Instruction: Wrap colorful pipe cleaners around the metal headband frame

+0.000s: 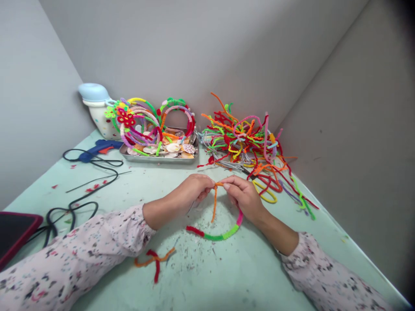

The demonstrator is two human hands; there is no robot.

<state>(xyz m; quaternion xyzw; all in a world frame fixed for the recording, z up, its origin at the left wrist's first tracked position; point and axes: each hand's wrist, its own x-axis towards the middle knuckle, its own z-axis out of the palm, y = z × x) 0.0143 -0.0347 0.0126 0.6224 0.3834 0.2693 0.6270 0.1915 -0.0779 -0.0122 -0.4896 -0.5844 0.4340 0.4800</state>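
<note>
Between my two hands is an orange pipe cleaner [214,205], its loose end hanging down toward the table. My left hand [196,188] pinches it near the bend, fingers closed. The short upper part is pinched by the thumb and fingers of my right hand [244,196]. Below my right hand curves a fuzzy headband [222,236], wrapped in red, green and pink; its upper end is hidden behind that hand. Near my left sleeve, a red pipe cleaner piece [157,271] and an orange piece [145,262] lie crossed.
A metal tray [158,159] holds round patches and finished headbands [145,108]. To its right is a tangled pile of pipe cleaners [246,134], with yellow-handled scissors [267,198]. A blue glue gun [97,149], its black cord [76,201], a white cup [102,119] and a dark tablet [16,235] are left.
</note>
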